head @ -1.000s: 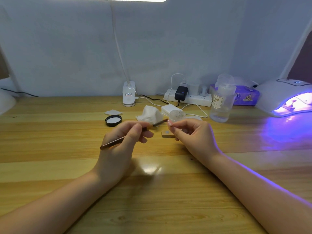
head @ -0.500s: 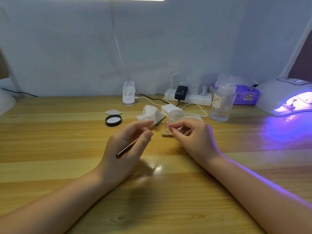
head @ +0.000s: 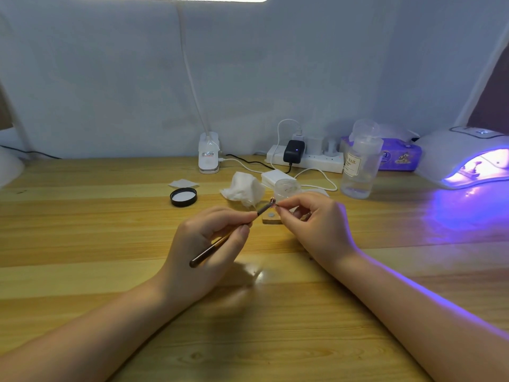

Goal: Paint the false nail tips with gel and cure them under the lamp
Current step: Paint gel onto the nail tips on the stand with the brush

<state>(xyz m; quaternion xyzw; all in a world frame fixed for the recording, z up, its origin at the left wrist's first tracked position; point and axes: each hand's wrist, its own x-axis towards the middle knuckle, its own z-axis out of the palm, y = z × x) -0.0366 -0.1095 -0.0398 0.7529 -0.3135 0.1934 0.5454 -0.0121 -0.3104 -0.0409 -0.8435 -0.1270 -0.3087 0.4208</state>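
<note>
One small nail tip [head: 273,201] sits pinched at the fingertips of the right hand [head: 311,224], just above a little wooden stand [head: 271,218]. Touching it is the brush [head: 224,238], gripped pen-style in the curled fingers of the left hand [head: 203,252]. Just beyond the fingers stand a clear jar [head: 286,188] and crumpled tissue [head: 243,190]; well right of them glows the curing lamp [head: 468,161].

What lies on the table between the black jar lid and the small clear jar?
In the head view, a crumpled white tissue sits between the black jar lid and the small clear jar; otherwise bare wooden table.
</note>
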